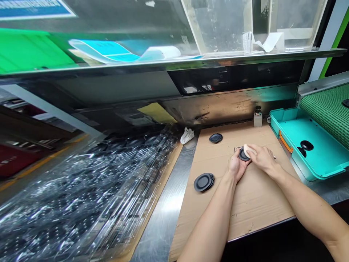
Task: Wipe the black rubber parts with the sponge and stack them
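Above cardboard, black disc pinched in left fingers, right fingers pinching white piece

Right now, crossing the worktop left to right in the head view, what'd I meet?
Clear plastic sheeting, crumpled white wad, far stack of black discs, held round black disc, small dark-capped translucent bottle, turquoise plastic tray.

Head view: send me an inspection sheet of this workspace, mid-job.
Surface: cardboard sheet, bare metal along its left side
Job's things: dark disc in hand; far pile and near pile of discs; teal tray holding black pieces
Clutter: crumpled white item; small bottle
Hands: left hand holds the disc; right hand holds a pale pad at it
Cables: nothing seen
Surroundings: green belt right, clear plastic packaging left, shelf with papers above
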`<state>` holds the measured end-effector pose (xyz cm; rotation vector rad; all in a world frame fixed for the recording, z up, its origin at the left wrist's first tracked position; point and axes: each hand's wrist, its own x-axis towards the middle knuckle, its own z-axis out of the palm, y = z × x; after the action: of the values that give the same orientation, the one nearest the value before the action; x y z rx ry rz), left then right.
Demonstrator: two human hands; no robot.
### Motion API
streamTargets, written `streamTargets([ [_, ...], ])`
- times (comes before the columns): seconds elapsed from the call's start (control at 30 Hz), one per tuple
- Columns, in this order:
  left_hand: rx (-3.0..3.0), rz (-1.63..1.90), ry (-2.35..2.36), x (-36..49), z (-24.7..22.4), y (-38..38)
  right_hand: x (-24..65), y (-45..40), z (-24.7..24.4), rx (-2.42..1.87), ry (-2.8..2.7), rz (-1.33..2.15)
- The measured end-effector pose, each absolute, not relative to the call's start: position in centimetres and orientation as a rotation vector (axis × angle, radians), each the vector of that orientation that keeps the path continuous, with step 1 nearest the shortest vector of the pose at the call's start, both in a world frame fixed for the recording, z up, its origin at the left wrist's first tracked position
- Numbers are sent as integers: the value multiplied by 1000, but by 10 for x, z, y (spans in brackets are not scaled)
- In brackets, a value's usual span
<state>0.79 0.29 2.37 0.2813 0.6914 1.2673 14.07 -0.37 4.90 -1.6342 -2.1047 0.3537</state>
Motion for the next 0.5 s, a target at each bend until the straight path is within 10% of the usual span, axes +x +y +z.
streamTargets([
  [0.5,270,1240,659,8,21,5,131,-13,61,-1710,-2233,277],
])
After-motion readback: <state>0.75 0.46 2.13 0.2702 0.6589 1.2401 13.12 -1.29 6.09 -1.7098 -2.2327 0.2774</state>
